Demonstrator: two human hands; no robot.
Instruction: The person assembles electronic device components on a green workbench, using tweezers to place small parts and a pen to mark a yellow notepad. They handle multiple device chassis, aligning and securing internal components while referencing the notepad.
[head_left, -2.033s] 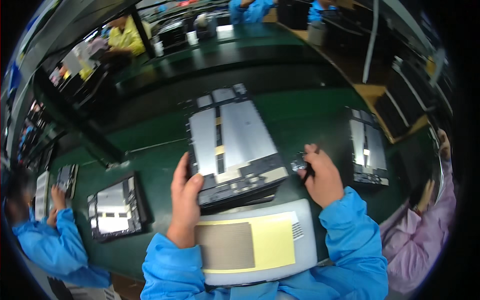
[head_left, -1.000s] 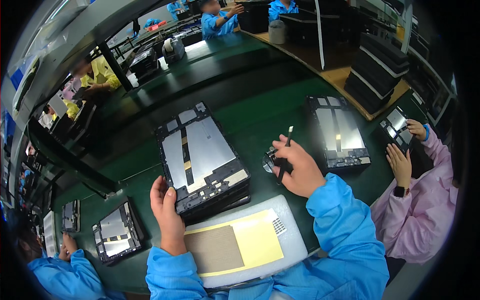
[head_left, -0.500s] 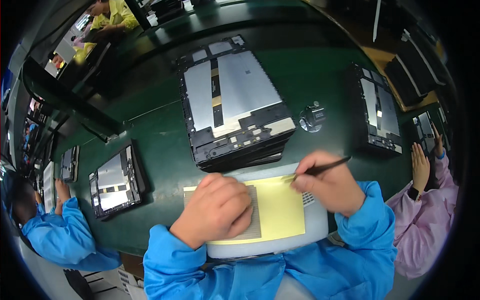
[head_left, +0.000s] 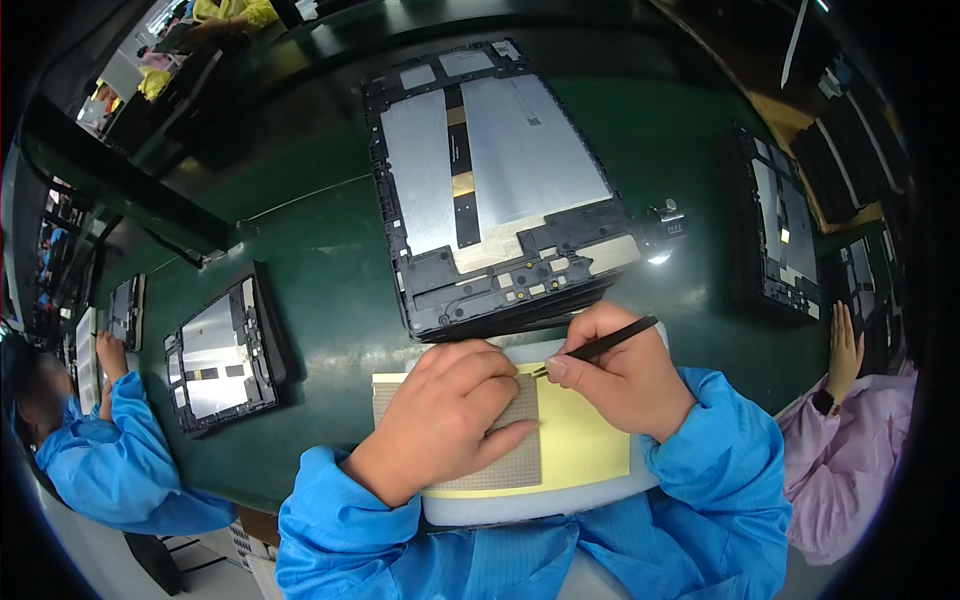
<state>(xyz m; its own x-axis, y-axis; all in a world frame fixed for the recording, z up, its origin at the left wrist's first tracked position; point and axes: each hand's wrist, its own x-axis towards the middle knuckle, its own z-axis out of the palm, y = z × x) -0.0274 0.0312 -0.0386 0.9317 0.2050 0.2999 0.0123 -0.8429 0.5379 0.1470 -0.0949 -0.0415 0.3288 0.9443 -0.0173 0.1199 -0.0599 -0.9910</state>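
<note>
My right hand (head_left: 625,375) is closed round black tweezers (head_left: 612,339). Their tip meets the upper right corner of a grey-brown sheet marked in a fine grid (head_left: 490,465). This sheet lies over a larger yellow sheet (head_left: 590,445), which rests on a pale foam pad (head_left: 640,482). My left hand (head_left: 440,425) lies palm down on the gridded sheet, thumb stretched out and fingers loosely bent, covering much of it. Whether the tweezers grip a small piece is too small to tell.
Just beyond the pad stands a stack of tablet-like housings (head_left: 540,140), with a small metal counter (head_left: 665,230) to its right. Further housings stand at the left (head_left: 215,355) and right (head_left: 785,230). Co-workers in blue (head_left: 120,450) and pink (head_left: 845,460) sit on either side.
My right hand has moved left with the tweezers, bringing the tip to the gridded sheet's corner. My left hand has flattened and its thumb has stretched out. The view has shifted slightly.
</note>
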